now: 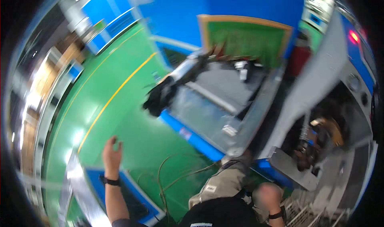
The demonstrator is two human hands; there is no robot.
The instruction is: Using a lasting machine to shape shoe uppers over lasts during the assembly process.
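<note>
Two hands, wide apart, beside a cluttered table

Left hand (112, 157): raised, fingers parted, no object visible in it; nearest item, a blue-framed panel (138, 205) at the lower left, partly behind the forearm.

Right hand (269, 195): low, beside the trouser leg (218, 183); smeared by blur, so grip cannot be told. Nearest items: a grey ledge (290, 169) just beyond it and a white wire rack (303, 215) near the wrist.

Risks, as judged: a trip, since a loose cable (162, 187) loops over the floor close to the leg; scraped knuckles, should the right hand swing against the ledge; a fall of the black bundle (158, 99), which overhangs the table's corner and could slide if brushed.

Table (192, 103): blue front edge, dull grey top; carries a grey sheet (222, 81), a pale bar (212, 97) and a small white object (242, 69), kind unclear.

Room: glossy green floor (132, 103) with yellow lines; blue wall (176, 15) behind the table, holding a green panel (244, 39) in a wooden-looking frame. Right side: a large grey machine (304, 79), its dark recess filled with parts too blurred to name; a red light (354, 37) glows above.
</note>
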